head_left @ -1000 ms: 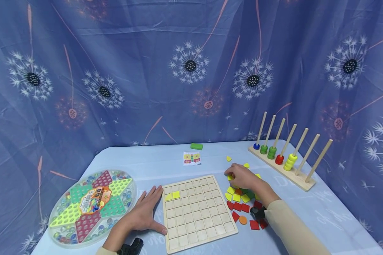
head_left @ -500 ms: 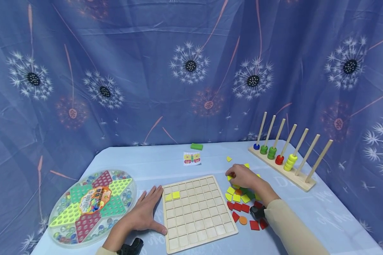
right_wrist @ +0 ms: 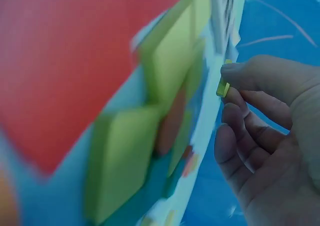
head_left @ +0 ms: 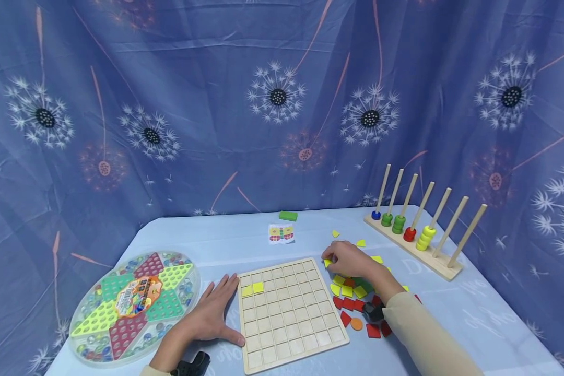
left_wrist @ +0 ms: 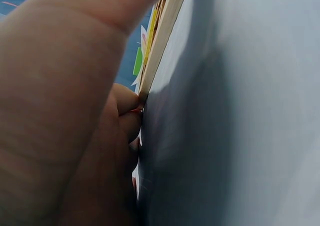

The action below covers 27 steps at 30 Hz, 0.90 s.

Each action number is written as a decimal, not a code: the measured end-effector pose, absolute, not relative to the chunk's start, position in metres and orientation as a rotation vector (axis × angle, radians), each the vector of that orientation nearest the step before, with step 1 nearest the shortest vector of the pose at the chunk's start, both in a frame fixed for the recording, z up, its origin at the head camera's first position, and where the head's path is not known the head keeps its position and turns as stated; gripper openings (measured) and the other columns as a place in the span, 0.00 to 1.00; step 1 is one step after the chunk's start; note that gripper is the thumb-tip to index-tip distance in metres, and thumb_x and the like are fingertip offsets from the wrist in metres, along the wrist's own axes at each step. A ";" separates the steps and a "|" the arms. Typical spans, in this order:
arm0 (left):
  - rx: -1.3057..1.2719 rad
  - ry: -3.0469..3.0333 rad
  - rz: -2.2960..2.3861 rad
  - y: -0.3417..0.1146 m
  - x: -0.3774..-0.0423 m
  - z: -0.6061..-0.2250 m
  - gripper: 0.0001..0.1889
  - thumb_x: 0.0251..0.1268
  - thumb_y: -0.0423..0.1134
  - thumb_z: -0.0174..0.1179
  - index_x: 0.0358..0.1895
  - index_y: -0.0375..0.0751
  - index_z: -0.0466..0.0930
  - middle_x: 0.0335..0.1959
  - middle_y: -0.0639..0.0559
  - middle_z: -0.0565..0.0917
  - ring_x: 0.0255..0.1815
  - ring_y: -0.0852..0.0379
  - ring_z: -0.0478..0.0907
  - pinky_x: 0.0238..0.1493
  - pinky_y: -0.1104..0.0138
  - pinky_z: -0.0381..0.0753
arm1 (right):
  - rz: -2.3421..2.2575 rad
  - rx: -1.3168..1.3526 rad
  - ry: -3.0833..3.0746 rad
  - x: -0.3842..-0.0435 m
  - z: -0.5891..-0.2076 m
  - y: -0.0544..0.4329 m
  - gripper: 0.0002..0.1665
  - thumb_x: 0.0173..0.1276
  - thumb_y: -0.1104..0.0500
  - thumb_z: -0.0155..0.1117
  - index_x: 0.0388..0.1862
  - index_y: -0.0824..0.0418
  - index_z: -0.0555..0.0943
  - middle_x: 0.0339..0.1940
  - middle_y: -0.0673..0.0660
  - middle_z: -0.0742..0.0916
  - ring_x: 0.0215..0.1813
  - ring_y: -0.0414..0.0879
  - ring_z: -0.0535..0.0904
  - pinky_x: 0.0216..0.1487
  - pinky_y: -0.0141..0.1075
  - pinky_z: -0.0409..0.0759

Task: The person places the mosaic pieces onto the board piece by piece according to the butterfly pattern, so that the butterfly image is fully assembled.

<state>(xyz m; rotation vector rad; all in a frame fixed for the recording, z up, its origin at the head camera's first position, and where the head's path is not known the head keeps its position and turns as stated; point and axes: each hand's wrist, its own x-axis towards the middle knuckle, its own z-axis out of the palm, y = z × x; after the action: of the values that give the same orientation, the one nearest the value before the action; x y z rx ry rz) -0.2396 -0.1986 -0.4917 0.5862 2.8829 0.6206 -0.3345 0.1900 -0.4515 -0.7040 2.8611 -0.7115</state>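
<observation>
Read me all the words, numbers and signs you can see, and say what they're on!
"D": a faint white letter on the pale blue tablecloth; the script around it is too faint to read.
Orange, scalloped label on the round, clear plastic game board with a coloured star: printing too small and blurred to read.
Square, pale wooden grid board: no writing seen.

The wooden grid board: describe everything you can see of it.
The grid board is pale and looks like wood, roughly square, with a raised border and thin ridges dividing it into rows of square cells. It lies flat on the light-blue covered table, turned slightly askew. Two yellow pieces sit side by side on it near the far left corner. The person's left hand touches its left edge.
</observation>
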 end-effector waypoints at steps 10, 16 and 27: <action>0.601 2.877 0.644 -0.201 -0.240 -0.492 0.77 0.15 0.80 0.67 0.76 0.39 0.48 0.77 0.46 0.51 0.77 0.45 0.40 0.72 0.46 0.36 | -0.739 -0.878 2.780 -0.328 -0.438 0.153 0.16 0.60 0.62 0.70 0.48 0.58 0.85 0.40 0.49 0.81 0.37 0.41 0.76 0.39 0.37 0.78; 0.606 2.881 0.624 -0.200 -0.240 -0.494 0.78 0.15 0.81 0.66 0.77 0.39 0.48 0.77 0.46 0.50 0.77 0.46 0.40 0.72 0.46 0.35 | -0.696 -0.992 2.780 -0.319 -0.440 0.129 0.17 0.59 0.63 0.68 0.49 0.59 0.85 0.41 0.49 0.82 0.36 0.39 0.75 0.38 0.34 0.77; 0.582 2.884 0.631 -0.199 -0.241 -0.495 0.78 0.13 0.81 0.67 0.77 0.40 0.48 0.77 0.48 0.50 0.77 0.46 0.39 0.73 0.47 0.35 | -0.580 -1.089 2.762 -0.317 -0.441 0.079 0.18 0.56 0.65 0.67 0.47 0.56 0.87 0.41 0.46 0.84 0.38 0.37 0.76 0.41 0.31 0.77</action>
<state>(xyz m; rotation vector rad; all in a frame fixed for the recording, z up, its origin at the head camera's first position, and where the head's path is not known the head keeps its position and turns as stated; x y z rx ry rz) -0.2405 -0.1992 -0.4953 0.5817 2.8843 0.6313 -0.3167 0.0789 -0.4411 -1.0887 2.7624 -0.5804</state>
